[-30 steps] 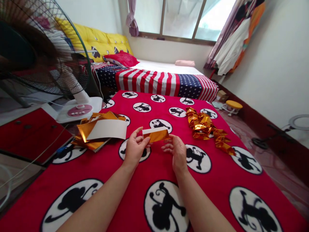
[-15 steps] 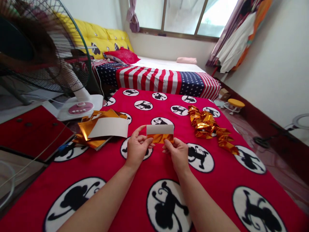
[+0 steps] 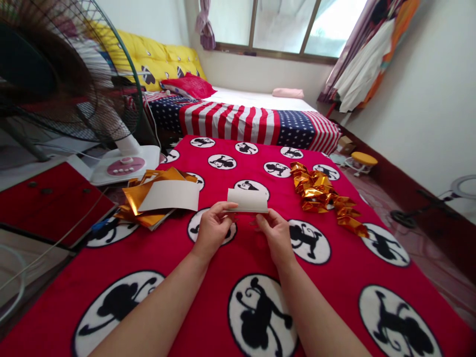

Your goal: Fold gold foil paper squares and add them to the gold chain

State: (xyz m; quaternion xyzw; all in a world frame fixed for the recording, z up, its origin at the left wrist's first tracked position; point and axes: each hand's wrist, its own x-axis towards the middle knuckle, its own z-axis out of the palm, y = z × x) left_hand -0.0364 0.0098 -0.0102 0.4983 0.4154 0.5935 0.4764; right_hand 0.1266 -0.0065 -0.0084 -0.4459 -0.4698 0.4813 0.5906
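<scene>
Between my two hands is a small sheet of foil paper (image 3: 247, 199), its pale grey side facing me and its near edge bent up. My left hand (image 3: 213, 224) pinches the left end, forefinger along the bend. At the right end, my right hand (image 3: 274, 229) holds the paper between thumb and fingers. A stack of gold foil sheets (image 3: 132, 198) lies to the left, topped by a sheet with its pale side up (image 3: 171, 195). On the right rest several folded gold foil pieces (image 3: 314, 191), shaped like linked boats.
A red cloth with monkey prints (image 3: 178, 297) covers the surface under my hands. A standing fan (image 3: 126, 158) is at the left, beside a red drawer unit (image 3: 52, 198). Beyond lies a bed (image 3: 238, 121); a yellow stool (image 3: 363, 158) stands on the right.
The gold strip along the paper's near edge no longer shows; only the pale side is visible. My left forefinger has moved inward over the paper.
</scene>
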